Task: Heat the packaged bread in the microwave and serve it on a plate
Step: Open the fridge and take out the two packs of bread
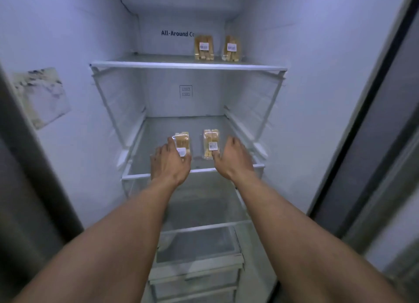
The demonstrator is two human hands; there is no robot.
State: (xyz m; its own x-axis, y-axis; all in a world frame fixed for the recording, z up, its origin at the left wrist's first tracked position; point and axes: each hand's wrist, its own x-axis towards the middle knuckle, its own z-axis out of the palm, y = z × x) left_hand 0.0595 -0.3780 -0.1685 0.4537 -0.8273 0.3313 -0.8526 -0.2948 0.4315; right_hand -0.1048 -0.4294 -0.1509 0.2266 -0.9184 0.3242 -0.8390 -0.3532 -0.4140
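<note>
Bread in clear wrapping is seen at four spots inside an open fridge [283, 53]. Two packs lie flat on the middle shelf [156, 144], side by side but apart, each with a white barcode label near its front end. The left bread pack [182, 140] is gripped by the left hand [170, 164]: the forefinger is laid along its far left edge and the thumb is curled against its near right corner, partly covering the label. The right bread pack [210, 138] is touched at its near right corner by the thumb of the right hand [234, 160]; the other fingers are curled just beside its right edge, and whether that pack is actually held cannot be told. Both forearms are stretched in over the front rim of the shelf. Two further packs, the upper left pack [203, 47] and the upper right pack [231, 48], are stood upright toward the back right of the upper shelf [147, 63], near each other, labels facing forward. Blue lettering [174, 33] on the back wall is partly hidden behind them. A clear drawer [197, 246] is seen below the arms, and a stained patch [40, 96] is seen on the left wall.
</note>
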